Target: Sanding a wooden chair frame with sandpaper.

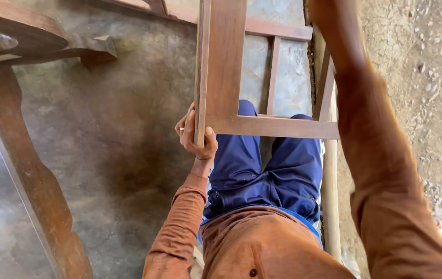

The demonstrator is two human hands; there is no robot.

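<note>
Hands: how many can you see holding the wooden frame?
1. The left hand grips the lower corner of the wooden frame. The right arm reaches up past the picture's top, so the right hand is hidden.

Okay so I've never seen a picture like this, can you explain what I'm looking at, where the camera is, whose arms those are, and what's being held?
There is no machine here. The one picture comes from a camera worn on a person's head, looking straight down their body, so you see their rust-brown shirt, blue trousers and the grey concrete floor below.

The left hand grips the lower corner of a brown wooden frame, made of flat boards joined at right angles, held upright in front of the legs. The right arm reaches up along the frame's other side; its hand is out of view at the top edge.

On the left stands a carved wooden furniture piece with a curved leg. On the right is bare, pebbly ground.
</note>
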